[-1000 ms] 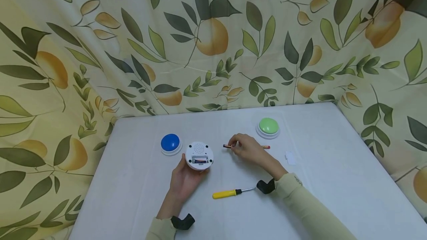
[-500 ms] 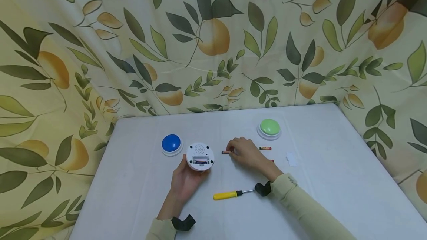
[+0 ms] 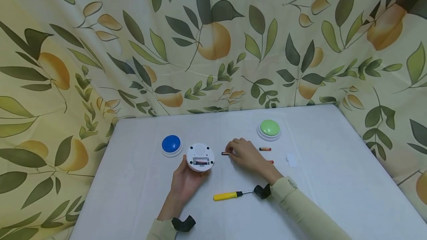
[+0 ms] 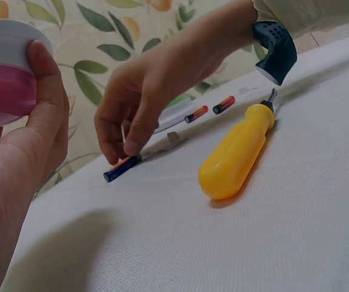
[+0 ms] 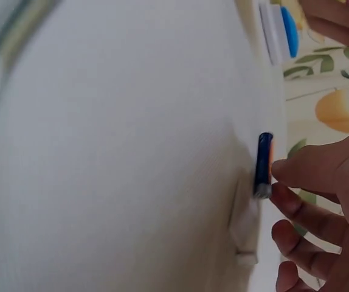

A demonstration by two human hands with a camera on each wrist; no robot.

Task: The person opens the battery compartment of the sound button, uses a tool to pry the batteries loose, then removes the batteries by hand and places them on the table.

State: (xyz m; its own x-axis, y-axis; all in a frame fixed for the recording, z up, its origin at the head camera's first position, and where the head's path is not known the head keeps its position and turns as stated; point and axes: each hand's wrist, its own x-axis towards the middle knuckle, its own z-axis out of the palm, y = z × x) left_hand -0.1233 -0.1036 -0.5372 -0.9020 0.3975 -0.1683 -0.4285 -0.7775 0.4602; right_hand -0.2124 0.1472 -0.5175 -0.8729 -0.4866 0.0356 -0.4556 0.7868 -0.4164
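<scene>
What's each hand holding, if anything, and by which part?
The left hand grips the pink button by its sides; the right hand pinches a battery near one end.

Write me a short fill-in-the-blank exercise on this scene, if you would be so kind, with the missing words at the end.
1. In the left wrist view, the round device held by the left hand is white and ____.
2. The small item that the right hand pinches is a ____.
3. In the head view, the blue button stands to the ____ of the round device.
4. The main colour of the screwdriver on the table is ____.

Missing words: pink; battery; left; yellow.
</scene>
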